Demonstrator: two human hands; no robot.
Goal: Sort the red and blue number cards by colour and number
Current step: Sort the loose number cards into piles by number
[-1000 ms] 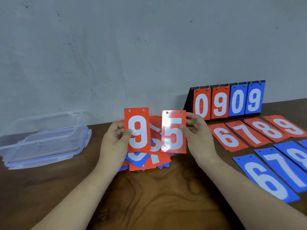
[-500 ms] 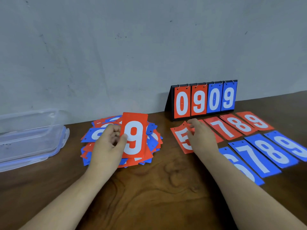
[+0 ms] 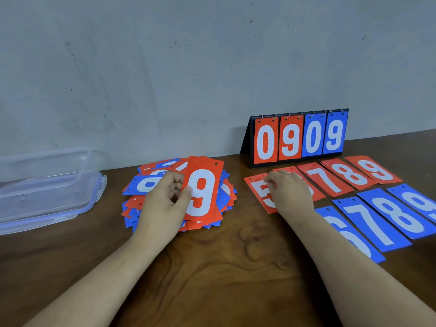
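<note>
A mixed pile of red and blue number cards lies left of centre on the wooden table. My left hand holds a red 9 card upright over that pile, thumb on its face. My right hand lies with curled fingers on a red 5 card, which lies flat at the left end of a red row with 7, 8 and 9. My hand hides the card between 5 and 7. Nearer me lies a blue row of 6, 7, 8 and 9.
A black flip scoreboard showing 0 9 0 9 stands against the grey wall behind the red row. A clear plastic container with a blue-rimmed lid sits at the far left. Bare wood table lies between my forearms.
My right hand has brought the red 5 card down from in front of me onto the table, left of the red row. My left hand lowered the red 9 slightly over the pile.
</note>
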